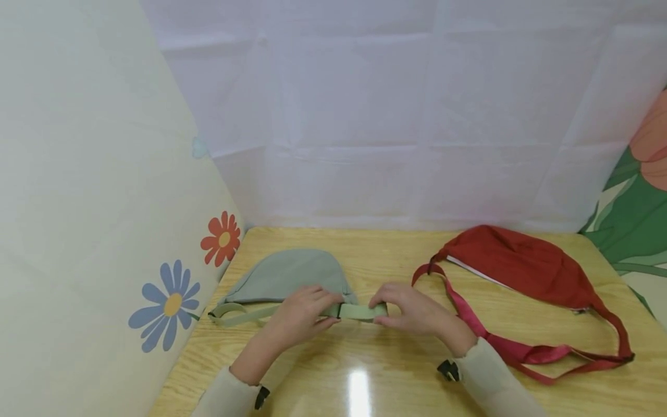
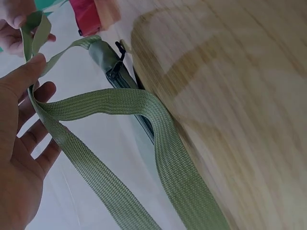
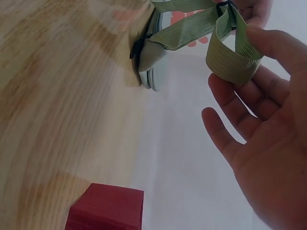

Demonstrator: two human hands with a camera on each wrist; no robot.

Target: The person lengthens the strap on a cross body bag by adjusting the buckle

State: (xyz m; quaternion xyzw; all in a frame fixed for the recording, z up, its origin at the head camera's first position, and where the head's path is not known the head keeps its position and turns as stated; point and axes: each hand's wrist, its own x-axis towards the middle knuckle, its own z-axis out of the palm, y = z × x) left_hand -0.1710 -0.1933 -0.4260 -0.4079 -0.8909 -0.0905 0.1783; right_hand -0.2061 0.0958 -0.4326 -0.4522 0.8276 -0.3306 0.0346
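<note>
A grey-green waist bag lies on the table with its green webbing strap lifted in front of it. My left hand pinches the strap between thumb and fingers beside a dark slider, best seen in the right wrist view as a black slider. To the right, my right hand pinches the folded loop of the strap. In the left wrist view, two lengths of webbing run down from my left hand, and the bag's dark zipper shows behind.
A red waist bag with its red strap spread out lies at the right of the wooden table. White cloth hangs behind, and a flower-printed panel stands along the left side.
</note>
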